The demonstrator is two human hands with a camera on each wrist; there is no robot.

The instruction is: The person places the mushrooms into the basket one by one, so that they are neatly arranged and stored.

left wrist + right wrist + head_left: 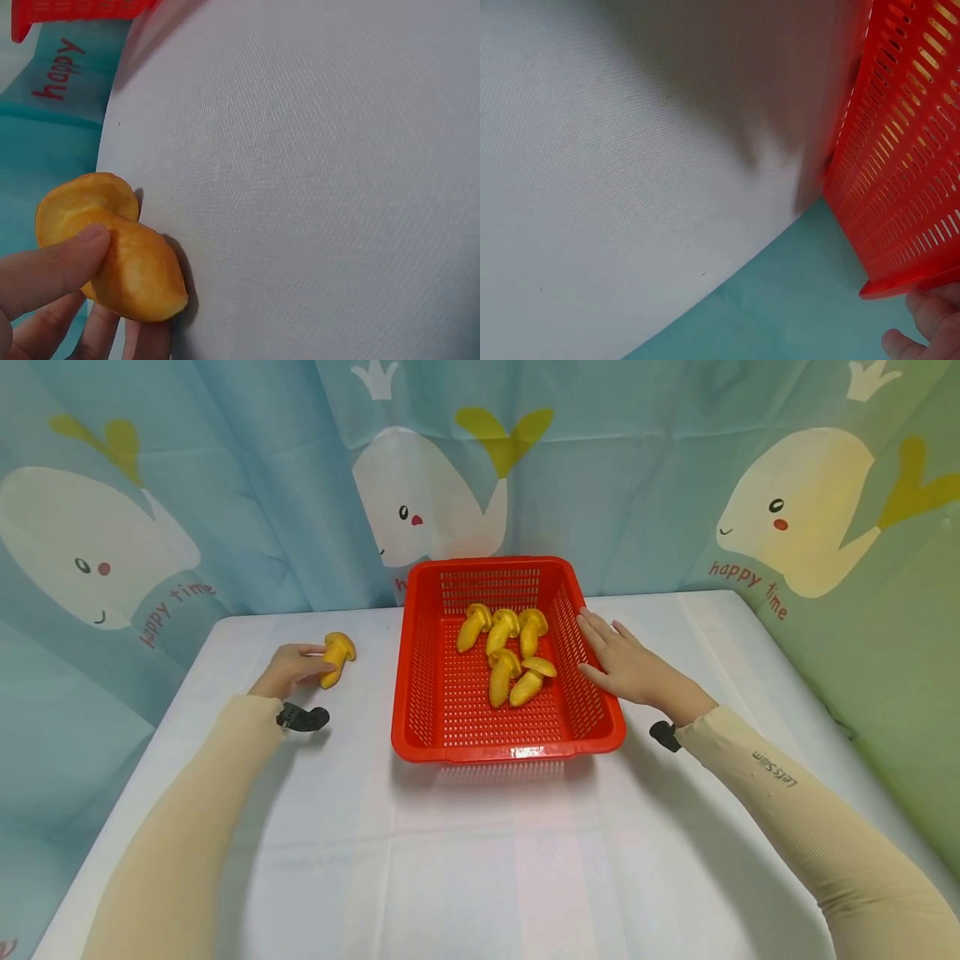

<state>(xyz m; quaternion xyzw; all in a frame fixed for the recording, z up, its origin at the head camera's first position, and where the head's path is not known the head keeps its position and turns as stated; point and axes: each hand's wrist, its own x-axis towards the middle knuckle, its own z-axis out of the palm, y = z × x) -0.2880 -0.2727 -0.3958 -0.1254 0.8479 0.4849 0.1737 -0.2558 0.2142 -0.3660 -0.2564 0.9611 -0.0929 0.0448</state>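
At the table's left side my left hand (295,667) pinches a yellow mushroom (339,658) between thumb and fingers. The left wrist view shows the thumb across this mushroom (131,255), which lies at or just above the white cloth. A red plastic basket (507,753) stands mid-table, and several yellow mushrooms (501,678) lie inside it. My right hand (626,664) rests at the basket's right rim with its fingers extended. In the right wrist view, fingertips (930,311) touch the rim from outside; most of that hand is out of the picture.
A white cloth covers the table (480,860). Behind it hangs a blue-green curtain (277,485) with printed whales, close to the basket's far edge. Each wrist bears a small black device (303,718).
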